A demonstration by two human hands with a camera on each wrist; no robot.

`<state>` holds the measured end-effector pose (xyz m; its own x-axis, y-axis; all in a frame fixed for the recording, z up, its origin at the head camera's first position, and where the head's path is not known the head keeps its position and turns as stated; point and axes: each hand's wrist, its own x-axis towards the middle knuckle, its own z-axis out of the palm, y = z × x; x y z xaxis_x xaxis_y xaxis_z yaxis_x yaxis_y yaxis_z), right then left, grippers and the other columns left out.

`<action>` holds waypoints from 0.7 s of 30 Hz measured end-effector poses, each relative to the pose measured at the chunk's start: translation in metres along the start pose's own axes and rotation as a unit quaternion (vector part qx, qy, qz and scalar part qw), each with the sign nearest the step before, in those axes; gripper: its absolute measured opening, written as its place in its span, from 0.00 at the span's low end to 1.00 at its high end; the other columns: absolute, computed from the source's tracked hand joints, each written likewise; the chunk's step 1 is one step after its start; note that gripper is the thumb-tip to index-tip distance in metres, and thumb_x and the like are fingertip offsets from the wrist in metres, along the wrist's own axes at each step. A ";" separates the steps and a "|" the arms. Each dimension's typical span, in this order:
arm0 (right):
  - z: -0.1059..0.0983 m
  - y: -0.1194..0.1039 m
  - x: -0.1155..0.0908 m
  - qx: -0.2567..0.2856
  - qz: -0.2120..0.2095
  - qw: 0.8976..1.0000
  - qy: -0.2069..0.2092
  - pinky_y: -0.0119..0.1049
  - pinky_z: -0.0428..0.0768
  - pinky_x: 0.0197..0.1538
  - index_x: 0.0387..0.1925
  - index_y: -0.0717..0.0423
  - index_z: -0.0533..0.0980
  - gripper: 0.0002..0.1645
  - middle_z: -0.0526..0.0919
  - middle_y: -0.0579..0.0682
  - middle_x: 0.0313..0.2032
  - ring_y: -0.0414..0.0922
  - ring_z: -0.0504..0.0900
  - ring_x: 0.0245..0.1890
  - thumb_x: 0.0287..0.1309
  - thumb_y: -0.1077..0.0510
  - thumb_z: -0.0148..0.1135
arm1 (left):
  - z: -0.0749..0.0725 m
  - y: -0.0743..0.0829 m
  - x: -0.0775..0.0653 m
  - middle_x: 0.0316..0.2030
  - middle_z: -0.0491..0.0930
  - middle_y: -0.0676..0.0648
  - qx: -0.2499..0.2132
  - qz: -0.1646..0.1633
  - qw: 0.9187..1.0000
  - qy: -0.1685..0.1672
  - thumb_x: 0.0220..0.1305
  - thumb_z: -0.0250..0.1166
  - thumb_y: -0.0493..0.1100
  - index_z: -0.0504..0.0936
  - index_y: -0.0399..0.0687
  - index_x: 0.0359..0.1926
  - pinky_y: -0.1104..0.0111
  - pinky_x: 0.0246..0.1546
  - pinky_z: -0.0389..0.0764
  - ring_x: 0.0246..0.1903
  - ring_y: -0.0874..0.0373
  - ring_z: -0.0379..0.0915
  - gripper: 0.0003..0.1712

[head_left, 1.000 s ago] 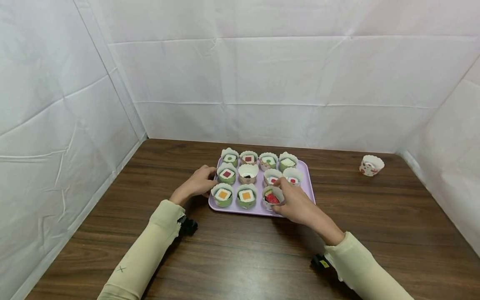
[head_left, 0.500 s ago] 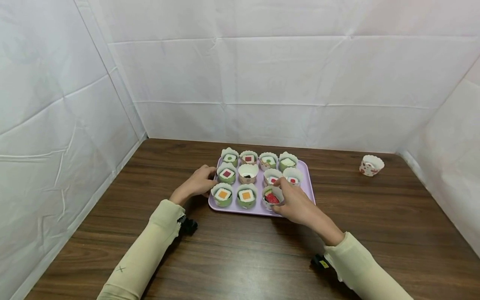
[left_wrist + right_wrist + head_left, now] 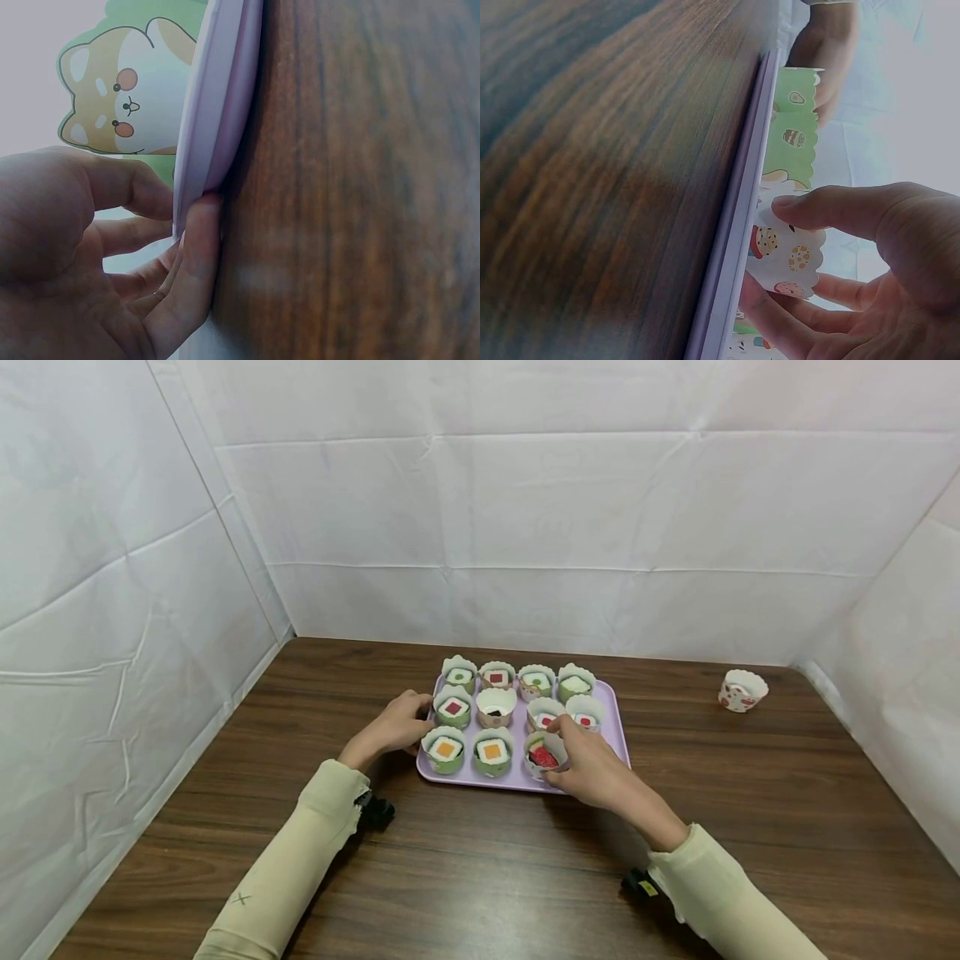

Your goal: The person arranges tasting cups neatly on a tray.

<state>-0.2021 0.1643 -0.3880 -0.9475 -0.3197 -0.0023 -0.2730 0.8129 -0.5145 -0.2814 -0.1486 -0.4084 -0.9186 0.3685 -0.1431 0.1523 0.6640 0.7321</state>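
Observation:
A lilac tray [image 3: 613, 727] carries several paper baking cups with small square sushi-like pieces inside, topped white, orange, red or green. My left hand [image 3: 393, 724] grips the tray's left edge; in the left wrist view its fingertips lie on both sides of the rim [image 3: 217, 97]. At the tray's front right, my right hand [image 3: 596, 766] pinches a white patterned baking cup [image 3: 787, 255] between thumb and fingers. A red-topped piece [image 3: 543, 756] sits in that cup, which stands at the tray's front edge.
Another white and red baking cup [image 3: 742, 691] stands alone on the brown wooden table [image 3: 480, 877] at the far right. In the middle row, one cup [image 3: 496, 706] shows a dark patch at its bottom. White cloth walls [image 3: 525, 510] enclose the back and sides.

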 end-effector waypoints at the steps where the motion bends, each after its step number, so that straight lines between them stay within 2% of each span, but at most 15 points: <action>1: 0.000 0.000 0.000 -0.001 -0.001 1.000 0.001 0.40 0.79 0.39 0.58 0.62 0.69 0.34 0.84 0.60 0.49 0.42 0.79 0.31 0.56 0.57 0.76 | 0.000 0.000 0.000 0.56 0.68 0.33 0.000 -0.001 1.000 -0.001 0.71 0.56 0.37 0.74 0.35 0.65 0.66 0.26 0.88 0.45 0.45 0.75 0.24; 11: -0.003 -0.001 -0.001 -0.016 -0.014 1.000 0.003 0.40 0.76 0.39 0.58 0.62 0.69 0.34 0.83 0.60 0.53 0.45 0.74 0.33 0.55 0.57 0.76 | 0.000 0.001 0.001 0.57 0.68 0.32 0.005 -0.006 1.000 -0.001 0.72 0.56 0.37 0.73 0.34 0.67 0.67 0.27 0.88 0.46 0.45 0.75 0.25; 15: -0.005 -0.002 -0.003 -0.017 -0.020 1.000 -0.001 0.38 0.73 0.35 0.58 0.62 0.69 0.34 0.83 0.57 0.43 0.45 0.72 0.31 0.54 0.58 0.76 | 0.000 0.001 0.000 0.58 0.68 0.32 0.004 -0.002 1.000 0.000 0.72 0.56 0.37 0.72 0.33 0.67 0.67 0.26 0.88 0.46 0.44 0.75 0.25; 18: -0.008 -0.002 -0.004 -0.022 -0.025 0.999 -0.002 0.39 0.75 0.36 0.58 0.62 0.69 0.34 0.82 0.55 0.38 0.46 0.73 0.32 0.54 0.58 0.76 | 0.000 0.000 0.000 0.57 0.68 0.32 0.002 0.001 1.000 -0.001 0.72 0.56 0.37 0.74 0.34 0.66 0.67 0.26 0.88 0.45 0.45 0.75 0.24; 21: -0.011 -0.001 -0.006 -0.028 -0.038 0.999 0.005 0.44 0.80 0.41 0.57 0.63 0.69 0.33 0.83 0.57 0.42 0.48 0.78 0.37 0.54 0.58 0.75 | 0.000 0.000 -0.001 0.55 0.69 0.33 -0.001 0.004 1.000 0.000 0.71 0.57 0.37 0.76 0.35 0.63 0.67 0.25 0.88 0.44 0.45 0.75 0.22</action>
<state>-0.1983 0.1702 -0.3782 -0.9250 -0.3775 0.0439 -0.3537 0.8126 -0.4632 -0.2808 -0.1488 -0.4081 -0.9177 0.3729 -0.1371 0.1583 0.6596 0.7347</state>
